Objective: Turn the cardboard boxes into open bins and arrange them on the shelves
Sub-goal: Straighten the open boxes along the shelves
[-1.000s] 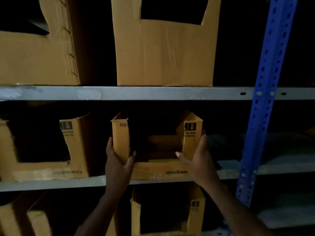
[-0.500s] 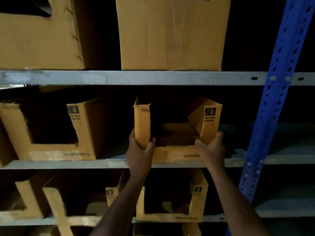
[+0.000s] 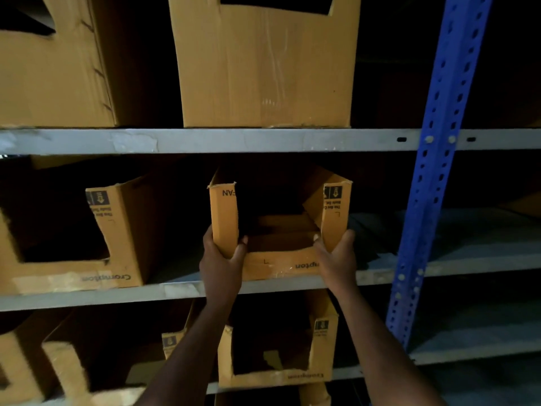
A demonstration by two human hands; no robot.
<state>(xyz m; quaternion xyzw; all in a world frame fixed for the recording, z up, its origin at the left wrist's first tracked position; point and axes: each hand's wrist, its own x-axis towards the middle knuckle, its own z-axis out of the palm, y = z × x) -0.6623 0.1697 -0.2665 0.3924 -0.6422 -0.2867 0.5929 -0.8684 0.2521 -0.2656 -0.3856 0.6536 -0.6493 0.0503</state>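
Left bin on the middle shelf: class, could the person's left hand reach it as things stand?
Probably yes, once it lets go: the left hand grips the centre bin, and only open shelf lies between it and the left bin.

Blue slotted upright (image 3: 439, 171) on the right, slanting from top corner down to the lower shelves, rows of holes along it. 2 pale bolt heads (image 3: 429, 139) side by side partway up. Behind, only darkness.

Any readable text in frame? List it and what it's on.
"Crompton", upside down: left bin front lip.
"pton", upside down: held bin lip, start hidden by right hand.
"AN", upside down: held bin's left post.
Small print beside arrow signs, and lower bin lip: too blurred.
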